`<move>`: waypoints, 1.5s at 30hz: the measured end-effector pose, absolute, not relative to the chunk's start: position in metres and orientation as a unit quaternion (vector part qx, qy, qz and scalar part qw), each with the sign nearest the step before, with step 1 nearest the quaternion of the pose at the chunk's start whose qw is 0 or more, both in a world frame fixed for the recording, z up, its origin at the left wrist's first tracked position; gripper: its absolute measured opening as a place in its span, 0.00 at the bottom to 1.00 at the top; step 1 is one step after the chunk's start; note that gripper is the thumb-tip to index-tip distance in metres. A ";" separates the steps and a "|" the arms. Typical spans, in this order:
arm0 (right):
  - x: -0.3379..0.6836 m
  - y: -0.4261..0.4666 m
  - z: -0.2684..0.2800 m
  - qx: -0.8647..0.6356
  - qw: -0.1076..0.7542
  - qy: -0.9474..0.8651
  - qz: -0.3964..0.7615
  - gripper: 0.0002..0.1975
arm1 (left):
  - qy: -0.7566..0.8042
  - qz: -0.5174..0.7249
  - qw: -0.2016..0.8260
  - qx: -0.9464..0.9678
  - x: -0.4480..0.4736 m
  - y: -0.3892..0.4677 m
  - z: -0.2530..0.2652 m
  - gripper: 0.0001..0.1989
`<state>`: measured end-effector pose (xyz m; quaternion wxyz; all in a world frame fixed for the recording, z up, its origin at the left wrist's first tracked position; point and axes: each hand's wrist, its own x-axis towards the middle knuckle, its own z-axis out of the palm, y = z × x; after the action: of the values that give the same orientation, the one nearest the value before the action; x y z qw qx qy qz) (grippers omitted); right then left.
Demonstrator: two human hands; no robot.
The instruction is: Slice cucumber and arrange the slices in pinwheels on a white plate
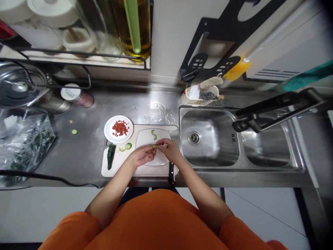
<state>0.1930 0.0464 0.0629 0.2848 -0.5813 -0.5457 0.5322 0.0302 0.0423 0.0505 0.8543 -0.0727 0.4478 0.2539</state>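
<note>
A small green cucumber slice is pinched between the fingertips of both my hands, over a pale rounded-square plate or mat on the white cutting board. My left hand is palm up with its fingers curled. My right hand comes in from the right, thumb and index finger on the slice. Two thin cucumber pieces lie just beyond my hands. More cucumber slices lie left of my left hand. A dark green cucumber piece rests at the board's left.
A white plate of red chopped bits overlaps the board's corner. A black-handled knife lies on the board's right, beside the steel sink. Plastic bag of greens, red-and-white jar and pot stand left.
</note>
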 end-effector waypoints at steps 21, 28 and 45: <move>0.200 0.098 0.036 -0.606 0.230 -0.577 0.497 0.06 | 0.627 0.370 0.665 0.168 0.030 0.071 0.032 0.09; 0.192 0.113 0.035 -0.623 0.140 -0.676 0.368 0.04 | 0.751 0.278 0.437 0.408 0.033 0.071 0.026 0.10; 0.187 0.107 0.031 -0.640 0.065 -0.708 0.292 0.09 | 0.757 0.243 0.368 0.482 0.040 0.068 0.025 0.10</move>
<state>0.1867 0.1066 0.0315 0.0649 -0.6403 -0.7075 0.2920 0.0403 0.0677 0.0249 0.3681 0.4817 0.7573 0.2430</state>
